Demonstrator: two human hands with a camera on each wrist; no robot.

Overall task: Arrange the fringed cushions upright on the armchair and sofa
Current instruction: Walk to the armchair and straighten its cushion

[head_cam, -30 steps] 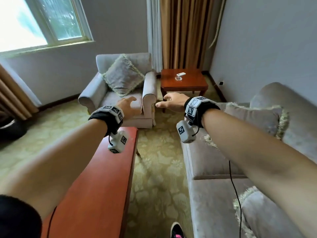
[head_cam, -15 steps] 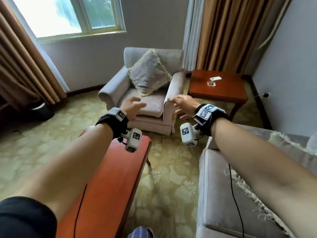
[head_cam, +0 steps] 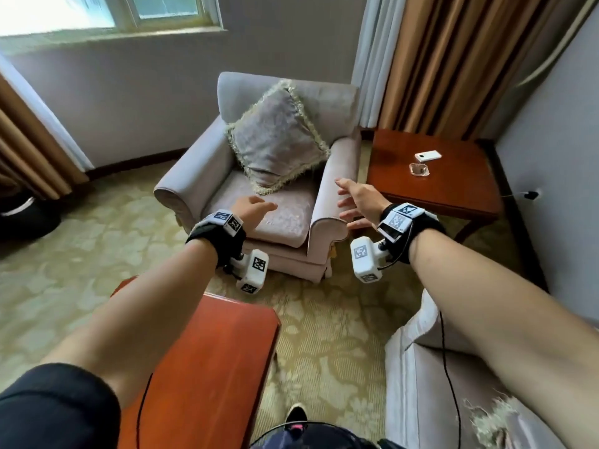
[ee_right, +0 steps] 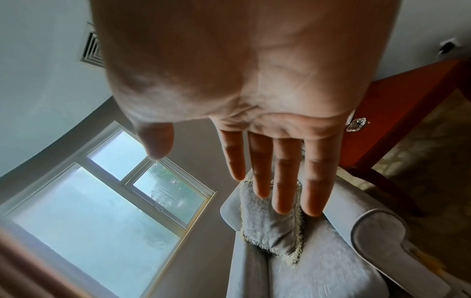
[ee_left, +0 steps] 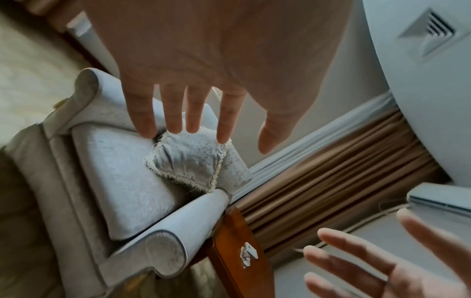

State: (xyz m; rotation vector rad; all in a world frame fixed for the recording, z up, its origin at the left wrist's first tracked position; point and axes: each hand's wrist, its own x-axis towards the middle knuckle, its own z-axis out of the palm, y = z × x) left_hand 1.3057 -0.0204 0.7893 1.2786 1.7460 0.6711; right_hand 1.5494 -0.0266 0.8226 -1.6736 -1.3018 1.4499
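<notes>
Cushion (head_cam: 277, 137) sits on one corner, diamond-wise, leaning on the armchair (head_cam: 327, 102) back. Left hand (head_cam: 256, 207) reaches over the seat, fingers spread, holding nothing; right hand (head_cam: 358, 197) hovers past the armrest, fingers apart, also free. The risk, as I judge it: a one-sided grab rolls the soft cushion off its corner and flat onto the seat. Since half a second ago the armchair looms closer and both hands have pushed forward.

Fringed cushion (head_cam: 275, 137) on the armchair (head_cam: 194, 176), side table (head_cam: 453, 189) right of it.
</notes>
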